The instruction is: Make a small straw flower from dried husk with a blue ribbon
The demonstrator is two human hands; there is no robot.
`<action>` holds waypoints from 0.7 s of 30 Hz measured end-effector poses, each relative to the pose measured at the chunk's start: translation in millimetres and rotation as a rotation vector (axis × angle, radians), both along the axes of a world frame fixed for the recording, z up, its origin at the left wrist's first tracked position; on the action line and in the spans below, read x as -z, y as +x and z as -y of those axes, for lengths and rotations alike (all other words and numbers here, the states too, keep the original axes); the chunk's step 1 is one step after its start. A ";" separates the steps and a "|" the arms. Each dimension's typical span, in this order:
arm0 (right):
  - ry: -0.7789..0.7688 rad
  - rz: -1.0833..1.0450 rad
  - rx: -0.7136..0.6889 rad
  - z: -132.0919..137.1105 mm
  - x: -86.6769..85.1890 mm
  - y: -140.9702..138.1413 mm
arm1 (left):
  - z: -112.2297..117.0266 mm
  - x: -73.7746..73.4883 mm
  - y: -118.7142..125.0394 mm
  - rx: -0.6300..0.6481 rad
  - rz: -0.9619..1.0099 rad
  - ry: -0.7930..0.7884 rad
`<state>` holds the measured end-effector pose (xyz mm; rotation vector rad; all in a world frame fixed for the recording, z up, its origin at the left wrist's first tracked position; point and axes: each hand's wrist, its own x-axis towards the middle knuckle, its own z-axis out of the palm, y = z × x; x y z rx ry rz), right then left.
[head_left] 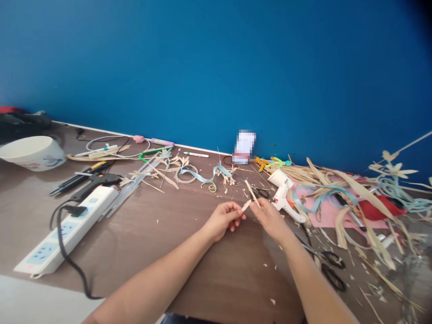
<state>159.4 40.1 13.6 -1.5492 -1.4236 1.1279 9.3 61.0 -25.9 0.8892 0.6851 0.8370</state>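
Note:
Both hands meet over the middle of the brown table (175, 243). My left hand (222, 219) is closed in a pinch on a short pale strip of dried leaf (246, 206). My right hand (270, 218) is closed on a thin tan strip (251, 192) that sticks up and away from the fingers. The two strips touch or cross between the fingertips. A white glue gun (285, 201) lies just right of my right hand.
Black scissors (329, 265) lie by my right forearm; smaller scissors (261, 192) lie beyond the hands. A white power strip (67, 227) with a black cable sits at the left, a white bowl (33, 152) far left. Dried leaf strips (351, 198) and ribbons litter the right side.

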 end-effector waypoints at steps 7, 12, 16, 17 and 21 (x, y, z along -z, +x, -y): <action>0.141 0.418 -0.168 13.6 5.1 -7.1 | 4.7 -1.0 3.3 -0.036 -0.081 0.110; 0.143 0.380 -0.106 11.0 15.0 -10.0 | 5.4 -0.5 2.1 -0.038 -0.130 0.139; -0.041 0.059 -0.058 13.3 17.8 -11.8 | 5.7 0.9 -1.0 0.002 -0.151 0.190; -0.126 -0.052 -0.049 15.1 17.6 -12.5 | 6.1 0.9 -1.7 0.017 -0.149 0.203; -0.375 -0.443 -0.028 24.2 16.6 -15.0 | 8.4 -0.5 -2.8 0.077 -0.132 0.232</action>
